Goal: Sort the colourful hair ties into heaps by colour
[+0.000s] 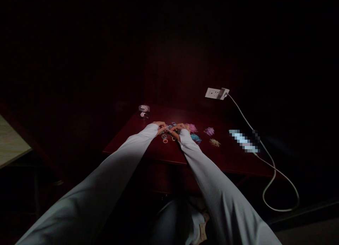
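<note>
Together, left hand (159,126) and right hand (181,128) pinch small rubber bands (167,133) on the table (227,160); grip unclear, bands round.

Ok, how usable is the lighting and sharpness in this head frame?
Head view: very dark, with only the red table and sleeves lit; left hand and right hand are small and far off, so grips are unclear; colored hair ties are faint specks; a pixelated patch masks one item.

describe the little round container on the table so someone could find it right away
Start at the dark red table and go to its far left corner, beyond the left hand. The small clear round container stands there alone with pinkish bits inside, upright and apart from the loose coloured rubber bands scattered flat by the hands.
</note>
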Demonstrator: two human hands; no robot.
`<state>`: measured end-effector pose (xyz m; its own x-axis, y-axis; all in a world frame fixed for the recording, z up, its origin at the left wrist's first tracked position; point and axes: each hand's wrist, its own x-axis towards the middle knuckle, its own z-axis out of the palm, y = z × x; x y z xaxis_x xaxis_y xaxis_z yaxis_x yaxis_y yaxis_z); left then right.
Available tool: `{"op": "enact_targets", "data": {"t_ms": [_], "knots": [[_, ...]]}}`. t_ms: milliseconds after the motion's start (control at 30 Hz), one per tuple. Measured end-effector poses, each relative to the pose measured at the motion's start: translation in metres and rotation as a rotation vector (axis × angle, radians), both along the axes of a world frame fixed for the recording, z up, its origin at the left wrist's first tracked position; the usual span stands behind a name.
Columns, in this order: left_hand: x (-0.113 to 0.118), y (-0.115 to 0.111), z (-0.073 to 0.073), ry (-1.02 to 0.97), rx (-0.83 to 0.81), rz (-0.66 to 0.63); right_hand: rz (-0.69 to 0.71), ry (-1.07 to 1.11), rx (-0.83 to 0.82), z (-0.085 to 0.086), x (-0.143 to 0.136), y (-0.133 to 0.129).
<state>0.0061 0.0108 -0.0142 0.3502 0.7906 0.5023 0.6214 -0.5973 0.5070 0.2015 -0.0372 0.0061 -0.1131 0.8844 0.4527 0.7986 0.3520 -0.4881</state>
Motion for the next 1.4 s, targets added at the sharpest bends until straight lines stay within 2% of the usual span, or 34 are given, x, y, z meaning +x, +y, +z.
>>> {"op": "enact_targets", "data": {"t_ms": [233,400,533,667,800,967,1233,1400], "knots": [[-0.001,0.002,0.002,-0.016,0.019,0.042,-0.046,0.066,-0.014,-0.009,0.002,0.007],[-0.004,-0.002,0.004,0.001,0.055,0.042,-0.069,0.055,-0.029,-0.008,0.003,0.009],[-0.005,-0.006,0.008,0.052,0.040,0.055,-0.046,-0.053,-0.053,-0.006,0.001,0.001],[-0.006,-0.009,0.011,0.082,0.034,0.047,0.044,-0.240,0.057,-0.003,0.000,-0.014],[-0.005,-0.011,0.012,0.096,0.041,0.064,0.006,-0.315,0.102,-0.001,0.002,-0.023],[-0.005,-0.012,0.013,0.110,0.019,0.049,0.002,-0.307,0.078,-0.002,0.004,-0.021],[-0.004,-0.012,0.014,0.102,-0.002,0.056,0.090,-0.243,0.112,-0.007,0.004,-0.012],[-0.003,-0.013,0.015,0.102,-0.021,0.052,0.094,-0.178,0.126,-0.004,0.002,-0.010]]}}
